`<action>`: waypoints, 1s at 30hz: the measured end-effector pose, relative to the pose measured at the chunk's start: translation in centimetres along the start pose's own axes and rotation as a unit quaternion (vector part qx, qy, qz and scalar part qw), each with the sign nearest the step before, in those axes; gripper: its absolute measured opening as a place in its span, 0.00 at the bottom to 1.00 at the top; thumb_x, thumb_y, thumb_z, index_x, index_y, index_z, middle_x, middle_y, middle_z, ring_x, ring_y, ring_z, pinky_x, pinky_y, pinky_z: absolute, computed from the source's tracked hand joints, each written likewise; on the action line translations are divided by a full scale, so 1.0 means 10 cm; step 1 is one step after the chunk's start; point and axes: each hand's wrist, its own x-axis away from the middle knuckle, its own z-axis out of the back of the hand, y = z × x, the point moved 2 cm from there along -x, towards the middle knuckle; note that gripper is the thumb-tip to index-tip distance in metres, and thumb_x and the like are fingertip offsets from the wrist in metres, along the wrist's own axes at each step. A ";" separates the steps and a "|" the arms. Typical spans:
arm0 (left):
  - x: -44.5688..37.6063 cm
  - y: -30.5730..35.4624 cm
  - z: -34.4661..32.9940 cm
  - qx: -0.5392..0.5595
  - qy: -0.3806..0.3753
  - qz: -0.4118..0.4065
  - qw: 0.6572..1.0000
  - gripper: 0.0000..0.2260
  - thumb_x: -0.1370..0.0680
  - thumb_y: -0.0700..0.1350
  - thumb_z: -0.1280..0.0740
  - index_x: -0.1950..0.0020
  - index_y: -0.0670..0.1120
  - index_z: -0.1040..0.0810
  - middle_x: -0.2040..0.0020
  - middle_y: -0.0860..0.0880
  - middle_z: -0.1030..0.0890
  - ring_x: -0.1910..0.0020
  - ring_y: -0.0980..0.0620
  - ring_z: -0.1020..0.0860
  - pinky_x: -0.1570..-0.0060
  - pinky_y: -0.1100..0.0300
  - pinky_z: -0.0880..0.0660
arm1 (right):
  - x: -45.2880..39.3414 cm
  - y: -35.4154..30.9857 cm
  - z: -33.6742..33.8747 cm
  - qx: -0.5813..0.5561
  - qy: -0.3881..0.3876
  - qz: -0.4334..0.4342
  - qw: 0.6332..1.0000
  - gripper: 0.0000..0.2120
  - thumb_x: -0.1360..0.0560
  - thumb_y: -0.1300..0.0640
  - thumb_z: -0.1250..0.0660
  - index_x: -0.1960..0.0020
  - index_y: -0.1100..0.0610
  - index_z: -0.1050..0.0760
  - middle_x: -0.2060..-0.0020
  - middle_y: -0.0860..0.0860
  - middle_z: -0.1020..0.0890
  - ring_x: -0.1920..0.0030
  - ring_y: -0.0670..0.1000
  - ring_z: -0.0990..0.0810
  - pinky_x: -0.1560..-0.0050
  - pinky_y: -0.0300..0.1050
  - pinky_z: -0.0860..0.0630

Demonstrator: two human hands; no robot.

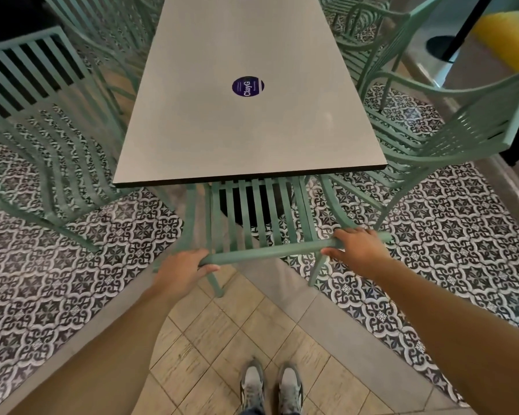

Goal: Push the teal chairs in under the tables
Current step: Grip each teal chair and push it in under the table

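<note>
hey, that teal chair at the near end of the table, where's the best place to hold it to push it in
Take the chair by the top rail of its backrest, from behind, one grip near each end. That rail is a straight bar facing the person, and the seat already points under the table. The left hand and right hand hold it just so, which probably keeps the push straight.

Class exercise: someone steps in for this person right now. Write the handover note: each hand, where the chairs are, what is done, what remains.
Left hand and right hand both grip the top rail of the end chair.
Its seat is already under the table.
Left: finish the push if needed, then the left chair and right chair, both standing out from the sides.
</note>
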 end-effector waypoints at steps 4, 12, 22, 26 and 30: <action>-0.03 -0.04 0.00 -0.013 -0.017 -0.013 1.000 0.16 0.23 0.65 0.41 0.50 0.53 0.26 0.60 0.56 0.24 0.60 0.55 0.25 0.62 0.58 0.30 | 0.01 -0.01 0.00 0.000 0.006 0.005 1.000 0.25 0.27 0.30 0.49 0.44 0.47 0.29 0.45 0.45 0.23 0.39 0.50 0.27 0.32 0.54 0.39; -0.03 -0.19 0.06 -0.010 -0.013 -0.026 1.000 0.17 0.24 0.66 0.41 0.53 0.53 0.25 0.62 0.56 0.24 0.62 0.55 0.25 0.67 0.59 0.34 | 0.00 -0.10 -0.10 -0.011 0.009 -0.001 1.000 0.28 0.30 0.27 0.54 0.46 0.46 0.30 0.48 0.45 0.22 0.41 0.51 0.27 0.31 0.55 0.38; -0.03 -0.25 0.05 -0.024 -0.008 -0.036 0.999 0.21 0.27 0.70 0.46 0.55 0.54 0.26 0.64 0.57 0.25 0.65 0.57 0.25 0.70 0.59 0.34 | -0.01 -0.11 -0.16 -0.016 0.037 0.004 0.999 0.23 0.27 0.29 0.48 0.48 0.45 0.29 0.51 0.43 0.22 0.43 0.49 0.27 0.35 0.52 0.37; -0.03 -0.27 0.07 -0.040 -0.019 -0.031 0.999 0.21 0.26 0.68 0.44 0.51 0.53 0.24 0.63 0.56 0.24 0.63 0.56 0.25 0.67 0.60 0.31 | 0.01 -0.13 -0.16 -0.011 0.035 0.001 0.999 0.25 0.28 0.28 0.49 0.48 0.46 0.29 0.51 0.44 0.21 0.44 0.50 0.26 0.37 0.51 0.36; -0.03 -0.29 0.09 -0.037 -0.006 -0.032 0.999 0.29 0.30 0.74 0.51 0.50 0.55 0.23 0.65 0.57 0.25 0.65 0.59 0.26 0.66 0.59 0.28 | 0.02 -0.17 -0.16 0.000 0.032 -0.003 0.999 0.25 0.27 0.29 0.49 0.45 0.47 0.29 0.47 0.45 0.21 0.41 0.51 0.27 0.35 0.52 0.37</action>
